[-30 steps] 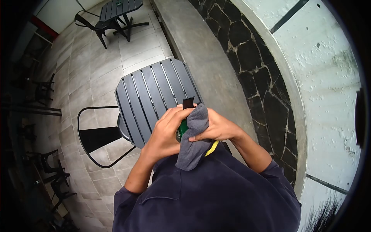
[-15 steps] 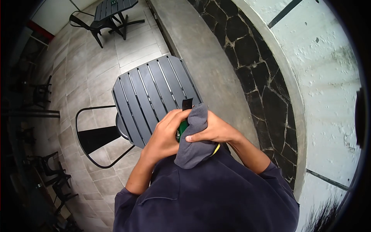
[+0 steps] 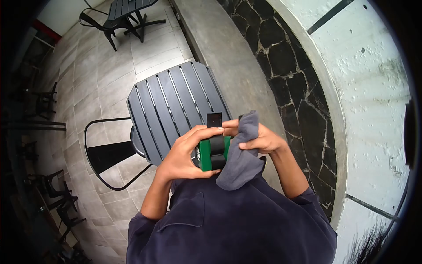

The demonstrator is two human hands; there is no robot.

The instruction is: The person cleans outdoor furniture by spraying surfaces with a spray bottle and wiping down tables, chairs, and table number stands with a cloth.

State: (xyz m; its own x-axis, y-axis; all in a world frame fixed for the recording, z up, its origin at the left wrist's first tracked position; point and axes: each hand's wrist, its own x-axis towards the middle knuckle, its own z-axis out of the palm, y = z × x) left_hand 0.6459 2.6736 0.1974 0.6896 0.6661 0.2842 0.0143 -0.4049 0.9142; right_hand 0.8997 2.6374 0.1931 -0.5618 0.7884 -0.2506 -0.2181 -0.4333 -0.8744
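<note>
My left hand (image 3: 182, 154) is closed around a green box-like object (image 3: 205, 156) with a black band (image 3: 216, 147) across it. A black flap stands up from its top, and a white mark shows on its left side. In my right hand (image 3: 266, 140) is a grey cloth (image 3: 241, 154), pinched under the thumb and hanging down. The cloth covers the object's right edge, and the right fingers behind it are partly hidden. Both hands are held in front of my dark shirt, over the near edge of the slatted table (image 3: 176, 97).
A black metal chair (image 3: 112, 156) stands left of the table. Farther off are another slatted table (image 3: 127, 9) and chair (image 3: 99, 28). A concrete ledge (image 3: 246, 83), dark stone strip (image 3: 285, 61) and pale wall (image 3: 360, 75) run along the right. More chairs line the dim left side.
My right hand and the cloth have shifted right, off the green object. More of the object and its black band now show. My left hand stays around it.
</note>
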